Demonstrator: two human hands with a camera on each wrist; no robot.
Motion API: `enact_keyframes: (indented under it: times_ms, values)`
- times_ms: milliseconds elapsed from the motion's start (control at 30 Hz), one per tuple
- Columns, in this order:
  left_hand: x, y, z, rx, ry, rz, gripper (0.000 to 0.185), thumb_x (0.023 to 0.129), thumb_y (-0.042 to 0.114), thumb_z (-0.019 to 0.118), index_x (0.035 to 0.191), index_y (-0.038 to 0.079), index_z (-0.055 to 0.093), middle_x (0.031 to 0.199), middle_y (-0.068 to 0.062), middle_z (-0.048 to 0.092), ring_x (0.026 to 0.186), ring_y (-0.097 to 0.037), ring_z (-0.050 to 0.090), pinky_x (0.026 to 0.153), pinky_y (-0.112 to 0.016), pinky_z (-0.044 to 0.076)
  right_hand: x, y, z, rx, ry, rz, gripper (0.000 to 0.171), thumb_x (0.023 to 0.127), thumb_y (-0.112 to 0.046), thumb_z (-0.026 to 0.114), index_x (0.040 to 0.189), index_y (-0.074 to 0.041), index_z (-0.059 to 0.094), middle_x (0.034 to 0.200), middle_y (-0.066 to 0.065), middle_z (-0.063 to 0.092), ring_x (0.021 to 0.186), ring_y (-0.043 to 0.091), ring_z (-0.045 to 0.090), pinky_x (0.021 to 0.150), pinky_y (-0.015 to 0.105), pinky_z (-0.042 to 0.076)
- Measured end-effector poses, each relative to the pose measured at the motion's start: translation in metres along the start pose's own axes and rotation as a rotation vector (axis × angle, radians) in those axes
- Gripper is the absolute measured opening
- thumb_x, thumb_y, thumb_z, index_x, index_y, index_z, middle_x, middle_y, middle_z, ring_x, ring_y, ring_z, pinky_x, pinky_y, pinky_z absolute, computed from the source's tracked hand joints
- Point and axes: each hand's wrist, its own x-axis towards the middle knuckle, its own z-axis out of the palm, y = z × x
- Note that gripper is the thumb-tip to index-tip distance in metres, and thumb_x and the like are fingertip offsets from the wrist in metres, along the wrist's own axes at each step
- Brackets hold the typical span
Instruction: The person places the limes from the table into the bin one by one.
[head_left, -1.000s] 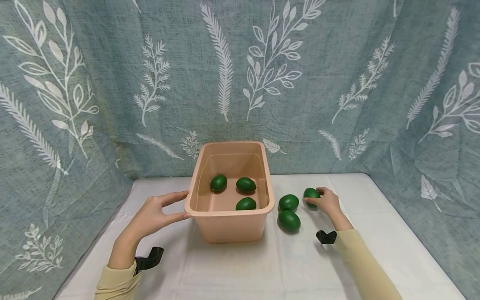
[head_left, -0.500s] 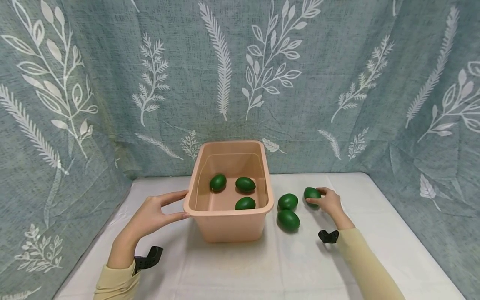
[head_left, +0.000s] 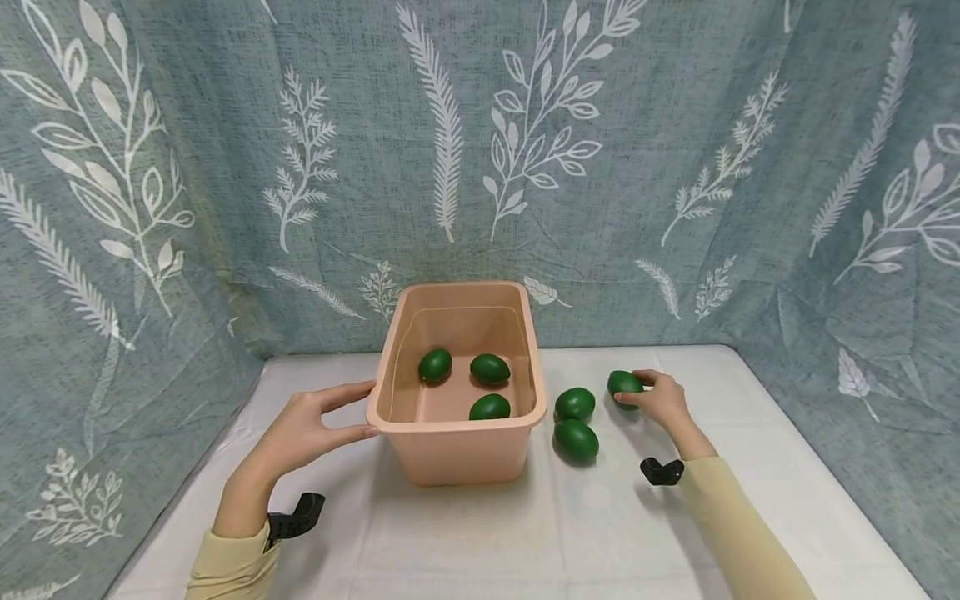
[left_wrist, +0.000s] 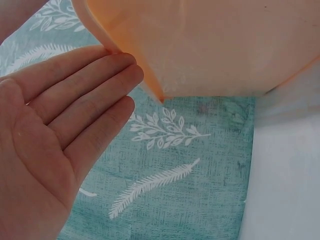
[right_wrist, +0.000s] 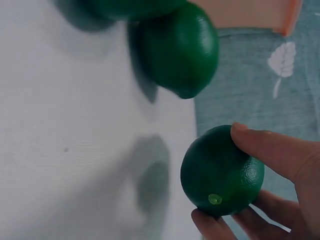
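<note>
My right hand (head_left: 660, 400) pinches a green lime (right_wrist: 220, 172) between thumb and fingertips; its shadow falls apart from it on the white tabletop in the right wrist view. To the left, two more limes lie close together on the table, a rear lime (head_left: 575, 404) and a front lime (head_left: 576, 442). Three limes, one of them this right-hand lime (head_left: 490, 369), rest inside a peach-coloured plastic bin (head_left: 468, 454). My left hand (head_left: 300, 433) is at the bin's left rim. Its fingers (left_wrist: 90, 85) are straight in the left wrist view, their tips right at the bin's edge.
A white cloth (head_left: 600, 533) covers the table. Behind and at both sides hangs a blue-green curtain (head_left: 360, 150) with white leaf prints. Black camera mounts sit at both wrists, the right mount (head_left: 662, 472) low over the cloth.
My right hand has risen slightly and shifted a little right, and the pinched lime has come up with it. The left hand and bin stay in place.
</note>
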Motion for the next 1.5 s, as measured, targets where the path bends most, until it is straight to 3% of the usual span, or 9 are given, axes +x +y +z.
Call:
enact_keyframes:
  times_ms: [333, 600, 1100, 1500]
  values:
    - [-0.001, -0.001, 0.000, -0.003, -0.005, 0.003, 0.061, 0.081, 0.041, 0.073, 0.135, 0.017, 0.055, 0.132, -0.005, 0.059, 0.123, -0.032, 0.054, 0.097, -0.055, 0.047, -0.008, -0.024, -0.015, 0.048, 0.001, -0.031, 0.068, 0.085, -0.034, 0.071, 0.139, -0.002, 0.045, 0.139, 0.025, 0.046, 0.124, 0.044, 0.045, 0.093, 0.052, 0.048]
    - [-0.001, -0.001, 0.000, -0.009, 0.001, 0.012, 0.059, 0.082, 0.040, 0.073, 0.134, 0.018, 0.056, 0.131, -0.004, 0.060, 0.123, -0.031, 0.054, 0.097, -0.055, 0.046, -0.015, -0.055, -0.029, 0.084, -0.004, -0.131, 0.070, 0.084, -0.035, 0.072, 0.141, -0.003, 0.044, 0.140, 0.023, 0.046, 0.122, 0.040, 0.052, 0.090, 0.050, 0.051]
    - [-0.001, -0.001, 0.000, -0.014, -0.004, 0.001, 0.061, 0.081, 0.041, 0.074, 0.134, 0.018, 0.056, 0.132, -0.005, 0.059, 0.124, -0.032, 0.053, 0.097, -0.055, 0.046, -0.025, -0.135, -0.044, 0.050, -0.081, -0.282, 0.067, 0.081, -0.038, 0.074, 0.138, -0.012, 0.050, 0.134, 0.015, 0.054, 0.118, 0.035, 0.057, 0.086, 0.046, 0.054]
    - [-0.002, 0.001, 0.000, -0.007, 0.001, -0.005, 0.061, 0.081, 0.041, 0.074, 0.134, 0.018, 0.056, 0.132, -0.004, 0.059, 0.124, -0.032, 0.053, 0.097, -0.056, 0.046, -0.025, -0.193, -0.039, 0.037, -0.180, -0.355, 0.065, 0.079, -0.036, 0.076, 0.136, -0.016, 0.053, 0.133, 0.009, 0.056, 0.115, 0.030, 0.059, 0.084, 0.041, 0.055]
